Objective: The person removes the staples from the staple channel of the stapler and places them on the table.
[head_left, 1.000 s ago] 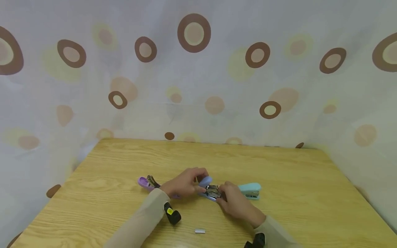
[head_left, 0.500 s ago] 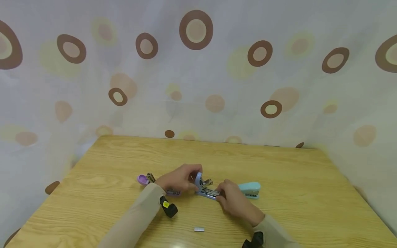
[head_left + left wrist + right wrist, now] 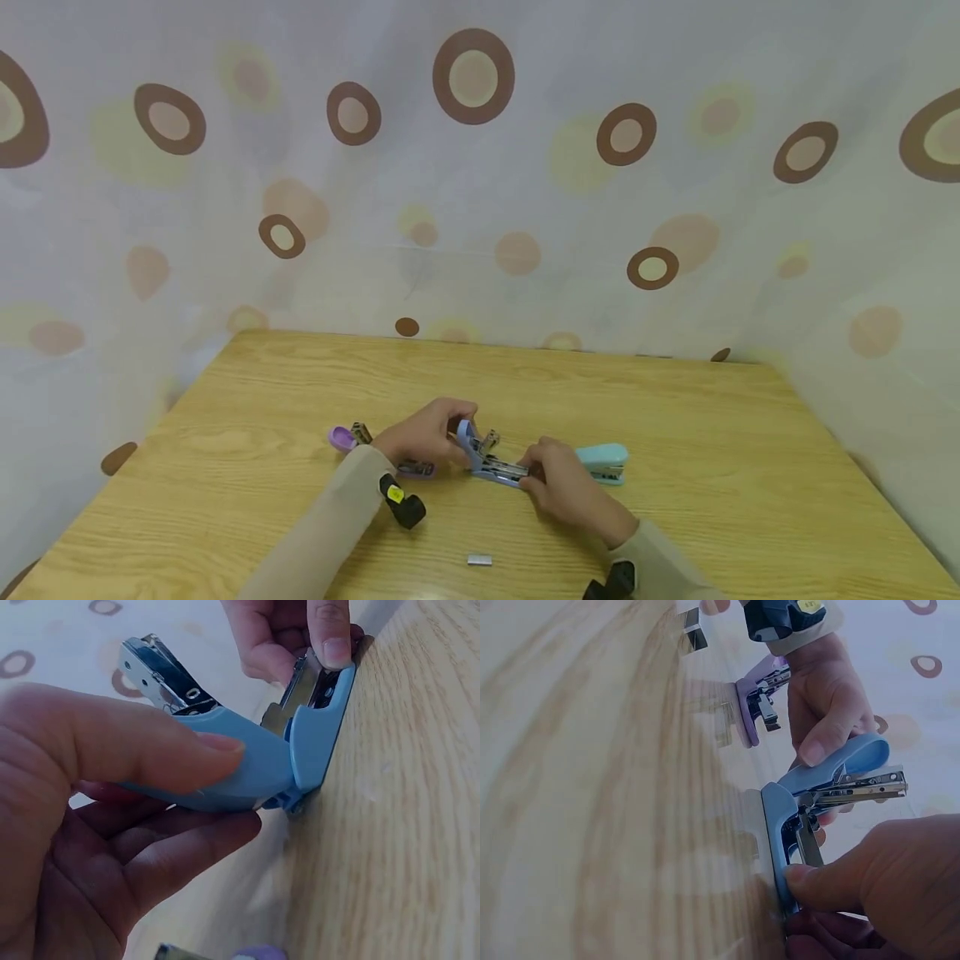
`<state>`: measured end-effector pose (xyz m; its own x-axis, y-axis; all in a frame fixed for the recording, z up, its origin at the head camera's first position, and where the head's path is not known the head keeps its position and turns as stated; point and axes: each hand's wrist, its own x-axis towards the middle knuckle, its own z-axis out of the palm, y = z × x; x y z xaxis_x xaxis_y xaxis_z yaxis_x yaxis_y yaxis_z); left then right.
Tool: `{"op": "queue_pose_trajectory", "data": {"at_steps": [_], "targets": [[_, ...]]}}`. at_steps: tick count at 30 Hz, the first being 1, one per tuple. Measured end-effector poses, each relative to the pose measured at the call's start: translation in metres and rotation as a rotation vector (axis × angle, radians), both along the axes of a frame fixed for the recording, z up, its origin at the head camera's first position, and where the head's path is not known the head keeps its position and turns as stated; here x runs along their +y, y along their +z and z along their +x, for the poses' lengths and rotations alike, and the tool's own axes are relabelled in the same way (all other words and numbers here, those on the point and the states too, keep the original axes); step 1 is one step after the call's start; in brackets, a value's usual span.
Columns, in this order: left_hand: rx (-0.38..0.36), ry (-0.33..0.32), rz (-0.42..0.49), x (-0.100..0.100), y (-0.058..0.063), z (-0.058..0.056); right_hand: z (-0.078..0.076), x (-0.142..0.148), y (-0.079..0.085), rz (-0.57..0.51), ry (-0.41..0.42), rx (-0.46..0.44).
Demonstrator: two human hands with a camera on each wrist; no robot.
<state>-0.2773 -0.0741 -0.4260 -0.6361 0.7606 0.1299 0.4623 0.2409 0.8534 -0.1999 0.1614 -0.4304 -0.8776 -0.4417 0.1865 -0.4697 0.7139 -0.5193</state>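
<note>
A light-blue stapler (image 3: 501, 472) lies folded wide apart on the table between the two hands, its metal parts exposed. My left hand (image 3: 429, 432) pinches the raised top cover (image 3: 251, 761) between thumb and fingers. With thumb and fingers, my right hand (image 3: 564, 482) grips the far end of the base (image 3: 778, 817), which rests on the wood. In the left wrist view, a metal magazine (image 3: 156, 673) sticks up out of the cover. A purple stapler (image 3: 342, 439), also folded apart, lies beside the left hand and is partly hidden by it.
A mint-green stapler (image 3: 604, 461), folded together, lies just beyond the right hand. A short strip of staples (image 3: 479, 560) rests on the wooden table (image 3: 300, 367) nearer the body. Behind the table hangs a patterned cloth (image 3: 517, 200).
My left hand has moved left and swung the blue stapler's cover up and back, so the stapler is spread wider. The right hand has stayed on the base.
</note>
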Motion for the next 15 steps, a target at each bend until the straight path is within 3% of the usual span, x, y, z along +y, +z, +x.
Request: {"op": "queue_pose_trajectory", "data": {"at_steps": [6,12,15], "targets": [[-0.07,-0.002,0.031,-0.005,-0.0037,-0.0019,0.0005,-0.0002,0.0008,0.003,0.008,0.005],[-0.021,0.015,-0.006,-0.0021,-0.0025,-0.0019,0.0002,-0.0006,-0.0001,0.039,-0.021,0.04],[0.005,0.044,-0.027,-0.0045,-0.0016,0.0011,-0.0016,-0.0026,-0.002,0.044,0.033,0.073]]}}
